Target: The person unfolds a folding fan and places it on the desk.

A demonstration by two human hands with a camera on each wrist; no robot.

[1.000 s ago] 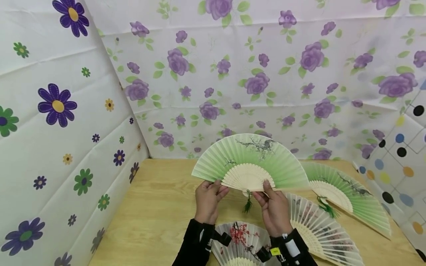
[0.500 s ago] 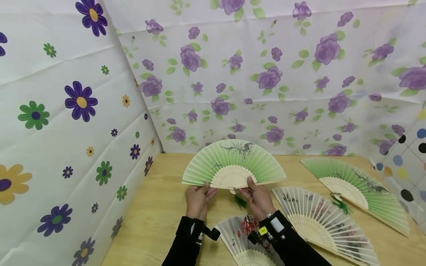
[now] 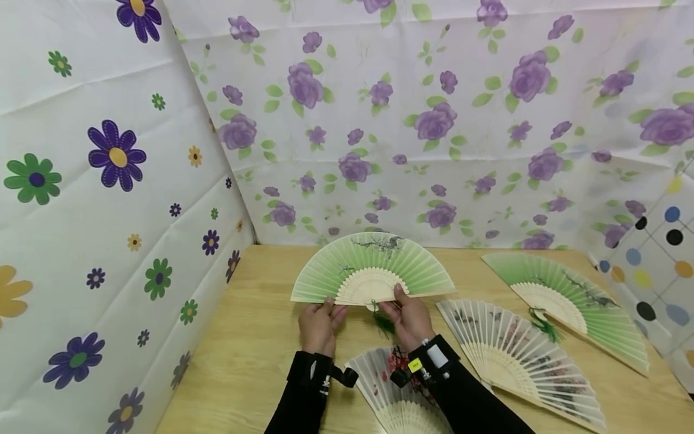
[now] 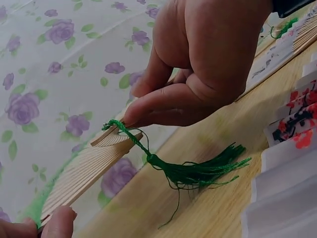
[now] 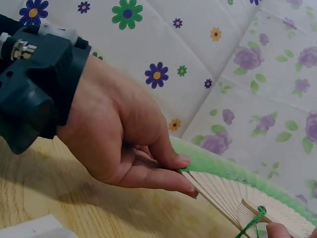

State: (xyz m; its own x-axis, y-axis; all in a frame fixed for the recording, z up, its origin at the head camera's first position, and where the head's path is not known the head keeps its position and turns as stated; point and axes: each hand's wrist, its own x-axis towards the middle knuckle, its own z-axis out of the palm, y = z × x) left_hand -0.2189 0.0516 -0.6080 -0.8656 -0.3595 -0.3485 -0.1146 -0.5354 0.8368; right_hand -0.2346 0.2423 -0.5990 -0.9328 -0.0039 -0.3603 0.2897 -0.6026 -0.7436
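A green folding fan (image 3: pixel 374 259) with a dark branch print is spread wide above the back of the table. My left hand (image 3: pixel 318 328) pinches its left lower edge between thumb and fingers. On the other side my right hand (image 3: pixel 410 316) pinches the lower edge near the pivot, thumb in front of the pale ribs. From the pivot hangs a green tassel (image 4: pixel 198 171), drooping over the wood in the left wrist view. The right wrist view shows the left hand (image 5: pixel 124 134) gripping the outer rib, with the fan's pale ribs (image 5: pixel 218 193) fanning away from it.
Below my hands lies an open grey-white fan (image 3: pixel 374 377) with red blossoms, partly hidden by my right sleeve. To the right lie another open white fan (image 3: pixel 509 361) and a second green fan (image 3: pixel 612 319) on the wooden table (image 3: pixel 238 337). Flowered cloth (image 3: pixel 336 138) hangs behind.
Both hands have brought the green fan lower and closer to the table, and it looks smaller and farther off. The view has shifted, too. The grips stay the same.
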